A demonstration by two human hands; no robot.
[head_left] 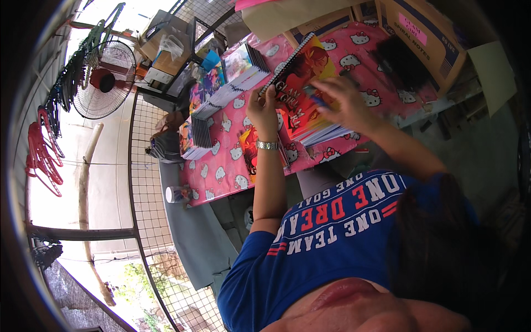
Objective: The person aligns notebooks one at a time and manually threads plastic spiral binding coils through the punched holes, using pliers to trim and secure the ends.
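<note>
The left hand [264, 108] grips the near-left edge of a spiral-bound notebook with a red and orange illustrated cover [303, 77], its fingers [269, 95] curled closed over the edge by the black wire binding. A silver metal wristwatch [267, 145] sits on that wrist. The right hand [343, 99] lies on top of the same cover, blurred, with its fingers [332, 86] spread and pressing flat; whether they pinch anything I cannot tell, though a small blue thing [316, 99] shows just beside them. The notebook rests tilted on a stack of similar notebooks [326, 133], which lies on the table covered with a pink cartoon-cat-print cloth [221, 171], toward its middle. To the left, rows of colourful notebooks [232, 83] stand packed on edge, and another short stack [191, 138] sits near the table's left rim. A brown cardboard box [426, 33] stands at the far right end of the table, well apart from the hands. Beyond a black wire-mesh fence [146, 182], a white pedestal fan with a red hub [104, 80] stands, and red plastic hangers [41, 157] hang at the far left.
</note>
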